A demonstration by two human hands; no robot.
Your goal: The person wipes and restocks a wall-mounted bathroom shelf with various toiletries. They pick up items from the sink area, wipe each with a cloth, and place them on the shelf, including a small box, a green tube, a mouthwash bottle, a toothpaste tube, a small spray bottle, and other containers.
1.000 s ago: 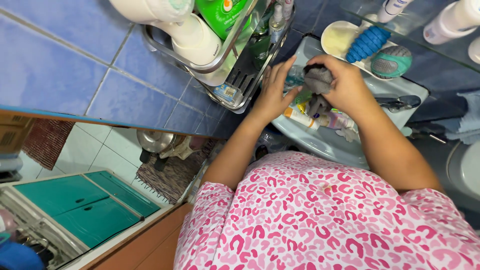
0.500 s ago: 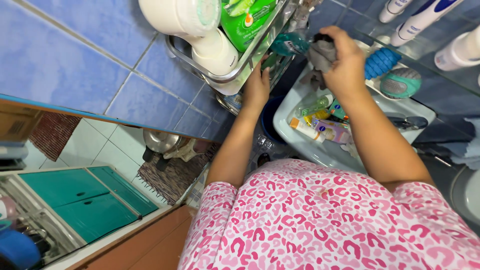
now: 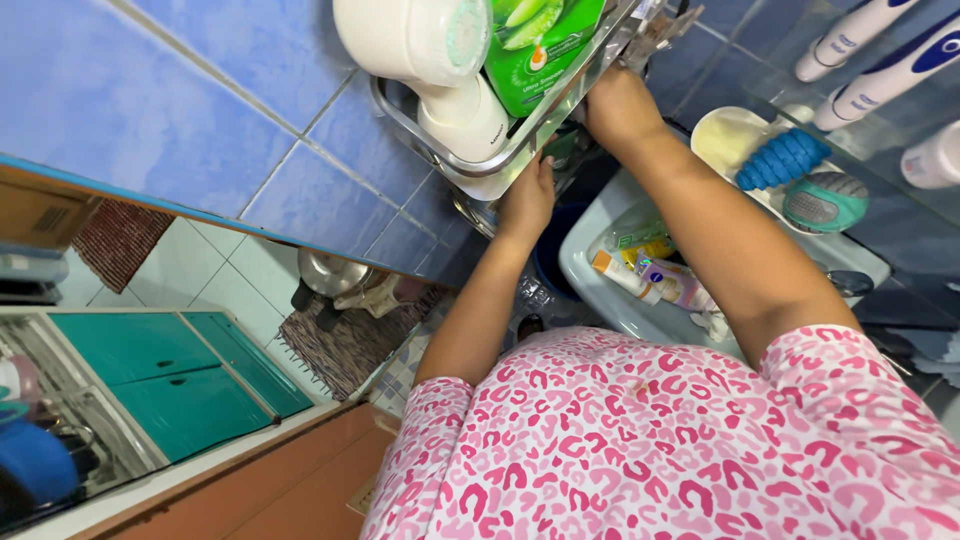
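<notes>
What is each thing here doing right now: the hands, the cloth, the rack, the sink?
Left hand: gripping the rack's lower edge.
Right hand: raised at the rack's upper tier, holding the cloth.
Grey cloth: bunched, mostly hidden.
Metal rack: on the blue tiled wall, full of bottles.
Sink: holds tubes and bottles.
Soap dish: holds a blue brush.

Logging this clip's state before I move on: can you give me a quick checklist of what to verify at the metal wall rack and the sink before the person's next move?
1. Left hand steadies the metal wall rack at its lower edge: ok.
2. Right hand has the grey cloth in its grip at the rack's upper end: ok, though the cloth is mostly hidden.
3. Green refill pouch and white bottles sit inside the rack: ok.
4. Sink free for use: not ok, tubes and bottles lie in it.
5. Cloth wet or dry: cannot tell.
</notes>
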